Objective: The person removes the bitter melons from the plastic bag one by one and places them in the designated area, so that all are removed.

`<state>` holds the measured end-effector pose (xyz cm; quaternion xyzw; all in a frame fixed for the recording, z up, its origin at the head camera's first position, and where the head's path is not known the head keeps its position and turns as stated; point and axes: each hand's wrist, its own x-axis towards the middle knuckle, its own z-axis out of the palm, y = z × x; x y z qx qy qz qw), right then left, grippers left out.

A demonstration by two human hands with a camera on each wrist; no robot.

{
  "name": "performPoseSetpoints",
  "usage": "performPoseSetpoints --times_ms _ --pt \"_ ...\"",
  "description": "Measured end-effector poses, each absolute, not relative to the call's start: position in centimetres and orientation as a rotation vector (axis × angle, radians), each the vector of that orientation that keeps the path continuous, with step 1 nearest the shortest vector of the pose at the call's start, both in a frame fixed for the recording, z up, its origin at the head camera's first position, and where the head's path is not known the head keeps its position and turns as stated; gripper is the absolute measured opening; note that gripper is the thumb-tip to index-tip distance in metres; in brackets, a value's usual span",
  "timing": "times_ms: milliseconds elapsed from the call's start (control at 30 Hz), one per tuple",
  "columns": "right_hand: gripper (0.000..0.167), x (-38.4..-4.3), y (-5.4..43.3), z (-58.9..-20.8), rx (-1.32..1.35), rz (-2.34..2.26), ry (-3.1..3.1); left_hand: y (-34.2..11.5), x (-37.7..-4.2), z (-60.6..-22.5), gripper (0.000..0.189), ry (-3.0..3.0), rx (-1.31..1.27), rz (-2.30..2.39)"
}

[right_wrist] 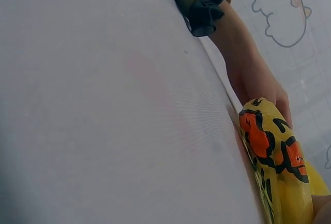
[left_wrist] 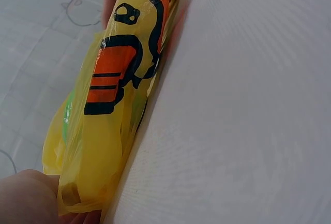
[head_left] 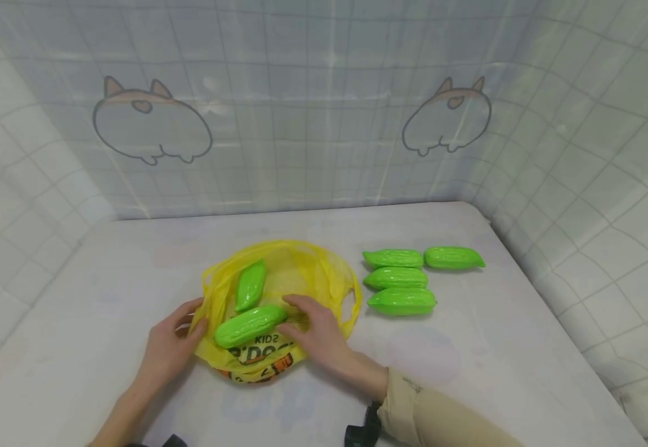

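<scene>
A yellow plastic bag (head_left: pixel 324 273) with black and orange print lies with its mouth spread. Two glossy green toy bitter melons are inside: one melon (head_left: pixel 250 285) toward the back, another melon (head_left: pixel 250 326) slanting across the front. At the bag's left rim my left hand (head_left: pixel 174 341) pinches the plastic, thumb inside. My right hand (head_left: pixel 318 332) reaches over the right side, thumb and forefinger spread apart at the front melon's right end. Bag plastic shows between those two fingers. The other right fingers are mostly hidden in the head view.
Right of the bag, several more green toy bitter melons lie on the white table (head_left: pixel 497 347): three stacked in a column, the nearest melon (head_left: pixel 402 302) in front, plus one melon (head_left: pixel 454 257) beside the back one. A tiled-pattern sheet (head_left: pixel 301 124) stands behind and at both sides.
</scene>
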<state>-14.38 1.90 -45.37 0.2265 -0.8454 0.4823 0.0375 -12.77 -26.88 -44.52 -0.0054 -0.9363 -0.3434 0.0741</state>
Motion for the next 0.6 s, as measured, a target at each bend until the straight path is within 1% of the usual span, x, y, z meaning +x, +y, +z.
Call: performPoseSetpoints --times_ms 300,600 --pt "0.045 -14.49 1.62 -45.26 0.834 1.433 -2.583 -26.85 -12.82 -44.38 0.045 -2.794 -0.036 -1.021" --pt "0.038 -14.55 1.73 -45.46 0.865 1.379 -2.593 -26.83 -12.97 -44.35 0.045 -2.791 -0.029 -1.030"
